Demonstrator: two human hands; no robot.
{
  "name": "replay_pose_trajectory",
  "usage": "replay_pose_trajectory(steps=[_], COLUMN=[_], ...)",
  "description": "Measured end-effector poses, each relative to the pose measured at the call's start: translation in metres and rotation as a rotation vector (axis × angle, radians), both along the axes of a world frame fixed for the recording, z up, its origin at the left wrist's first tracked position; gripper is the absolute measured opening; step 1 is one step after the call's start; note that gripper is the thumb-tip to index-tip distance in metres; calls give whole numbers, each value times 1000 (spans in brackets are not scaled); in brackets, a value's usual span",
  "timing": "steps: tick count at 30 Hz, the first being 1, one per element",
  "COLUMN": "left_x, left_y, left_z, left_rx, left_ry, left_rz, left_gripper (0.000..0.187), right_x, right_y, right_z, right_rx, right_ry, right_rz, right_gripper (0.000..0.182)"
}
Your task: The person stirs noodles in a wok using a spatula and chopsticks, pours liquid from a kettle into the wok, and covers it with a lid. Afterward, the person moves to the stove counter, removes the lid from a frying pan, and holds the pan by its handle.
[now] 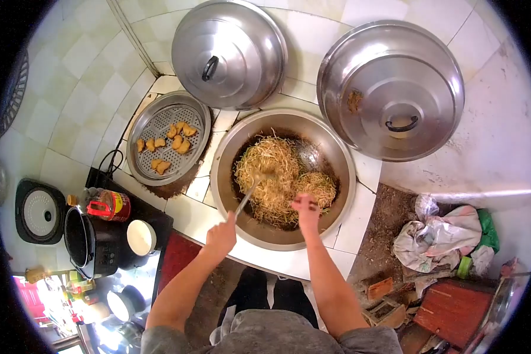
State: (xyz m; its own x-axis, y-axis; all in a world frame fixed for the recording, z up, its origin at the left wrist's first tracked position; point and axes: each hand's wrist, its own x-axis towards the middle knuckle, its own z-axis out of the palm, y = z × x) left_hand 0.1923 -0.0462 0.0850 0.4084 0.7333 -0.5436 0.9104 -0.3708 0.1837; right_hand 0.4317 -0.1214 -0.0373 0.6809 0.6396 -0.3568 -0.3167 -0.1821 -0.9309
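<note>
A large metal wok [223, 177] set in the white tiled counter holds a heap of noodle-like strands with green bits [265, 162]. My left hand [221, 236] is closed round the handle of a metal utensil [246, 202], whose far end is in the heap. Over the wok's lower right part is my right hand [306, 210], beside a smaller mound of the strands [320, 184]. Its fingers are bent together over the food, and what they hold, if anything, is hidden.
A perforated metal tray [140, 118] with several golden pieces stands left of the wok. Two big metal lids [242, 47] [419, 65] lean on the wall behind. At left are a rice cooker [103, 248], an oil bottle [121, 206] and a white bowl [141, 238]. Bags [448, 233] lie at right.
</note>
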Motion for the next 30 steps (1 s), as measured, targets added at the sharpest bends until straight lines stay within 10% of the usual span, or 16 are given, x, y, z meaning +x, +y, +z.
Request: replay_pose_trajectory(steps=[8, 11, 14, 22, 30], left_x=[-48, -59, -33, -22, -24], left_y=[-23, -16, -12, 6, 17], left_z=[41, -12, 6, 12, 39], left_rx=[-115, -90, -400, 66, 259], left_ry=[24, -476, -415, -136, 220], left_rz=[56, 174, 565, 117, -223], left_gripper=[41, 45, 48, 51, 61], right_x=[15, 34, 26, -12, -28], right_y=[-16, 27, 61, -5, -12], right_z=[18, 14, -9, 18, 54], right_rx=[-73, 44, 6, -32, 416], right_ry=[55, -59, -274, -357, 472], right_rz=[-60, -116, 0, 464, -61], right_gripper=[34, 39, 41, 39, 47])
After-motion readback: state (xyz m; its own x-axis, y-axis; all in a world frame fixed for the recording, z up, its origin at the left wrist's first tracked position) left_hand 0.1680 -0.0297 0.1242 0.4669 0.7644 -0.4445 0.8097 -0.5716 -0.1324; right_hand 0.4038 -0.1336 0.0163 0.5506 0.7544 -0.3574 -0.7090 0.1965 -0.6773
